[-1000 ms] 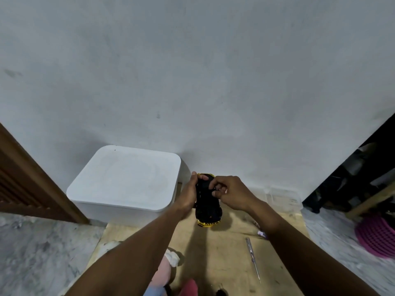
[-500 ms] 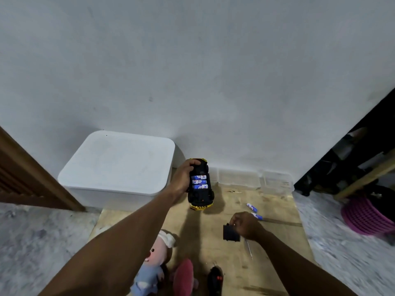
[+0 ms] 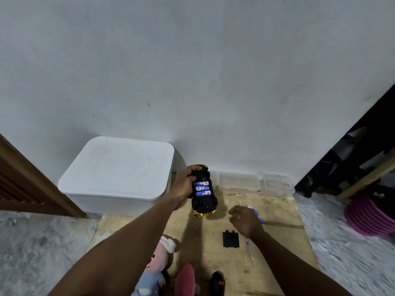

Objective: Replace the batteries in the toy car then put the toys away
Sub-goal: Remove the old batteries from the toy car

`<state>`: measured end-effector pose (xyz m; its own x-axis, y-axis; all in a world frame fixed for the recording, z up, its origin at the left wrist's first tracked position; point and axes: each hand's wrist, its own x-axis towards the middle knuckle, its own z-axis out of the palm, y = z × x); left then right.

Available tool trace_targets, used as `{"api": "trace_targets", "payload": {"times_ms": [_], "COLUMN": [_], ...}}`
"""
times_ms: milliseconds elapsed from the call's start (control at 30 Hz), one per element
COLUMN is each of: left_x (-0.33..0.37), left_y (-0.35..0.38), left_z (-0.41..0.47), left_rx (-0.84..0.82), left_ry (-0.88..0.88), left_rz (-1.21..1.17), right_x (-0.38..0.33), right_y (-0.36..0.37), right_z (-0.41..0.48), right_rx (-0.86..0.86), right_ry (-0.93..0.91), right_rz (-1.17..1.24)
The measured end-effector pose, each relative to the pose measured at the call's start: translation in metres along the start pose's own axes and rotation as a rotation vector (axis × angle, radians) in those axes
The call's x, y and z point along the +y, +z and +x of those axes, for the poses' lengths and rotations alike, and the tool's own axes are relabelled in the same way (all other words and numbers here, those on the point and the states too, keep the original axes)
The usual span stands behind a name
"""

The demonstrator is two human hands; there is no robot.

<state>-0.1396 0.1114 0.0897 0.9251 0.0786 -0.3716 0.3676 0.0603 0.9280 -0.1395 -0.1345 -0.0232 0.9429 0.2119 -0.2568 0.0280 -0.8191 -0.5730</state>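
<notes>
My left hand grips a black and yellow toy car upside down above the wooden board. Its battery bay is uncovered and shows three blue and white batteries. The black battery cover lies flat on the board. My right hand hovers just above and right of the cover with loosely curled fingers, holding nothing. Loose blue batteries peek out behind that hand. A thin screwdriver lies on the board beside my right wrist.
A white lidded storage box stands at the left against the wall. Clear plastic containers line the wall. A plush doll, a pink toy and a black remote lie at the board's near edge. A pink basket sits at the right.
My right hand took the battery cover off the car, laid it on the board and let go. The car's batteries are now exposed.
</notes>
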Motion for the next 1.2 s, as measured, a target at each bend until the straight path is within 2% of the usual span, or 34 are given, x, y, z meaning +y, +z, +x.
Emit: {"api": "trace_targets", "payload": {"times_ms": [100, 200, 333, 467, 533, 933, 1200], "left_x": [0.003, 0.004, 0.001, -0.006, -0.01, -0.015, -0.011], "left_y": [0.002, 0.003, 0.006, 0.01, 0.011, 0.014, 0.012], "left_z": [0.003, 0.004, 0.008, 0.013, 0.016, 0.015, 0.016], "left_rx": [0.005, 0.004, 0.025, 0.092, 0.126, 0.217, 0.164], "left_ry": [0.017, 0.051, 0.106, 0.168, 0.209, 0.328, 0.232], "left_rz": [0.002, 0.013, 0.002, 0.01, 0.027, 0.053, 0.052], "right_x": [-0.039, -0.078, -0.103, -0.108, -0.112, -0.133, -0.131], "right_y": [-0.024, -0.043, -0.045, -0.039, -0.037, -0.035, -0.036], "right_z": [0.008, 0.011, 0.014, 0.015, 0.016, 0.023, 0.024], "right_rx": [0.196, 0.268, 0.272, 0.336, 0.36, 0.33, 0.383], "right_ry": [-0.08, -0.175, -0.189, -0.158, -0.134, 0.111, 0.046], "right_rz": [0.225, 0.326, 0.323, 0.134, 0.13, 0.616, 0.685]}}
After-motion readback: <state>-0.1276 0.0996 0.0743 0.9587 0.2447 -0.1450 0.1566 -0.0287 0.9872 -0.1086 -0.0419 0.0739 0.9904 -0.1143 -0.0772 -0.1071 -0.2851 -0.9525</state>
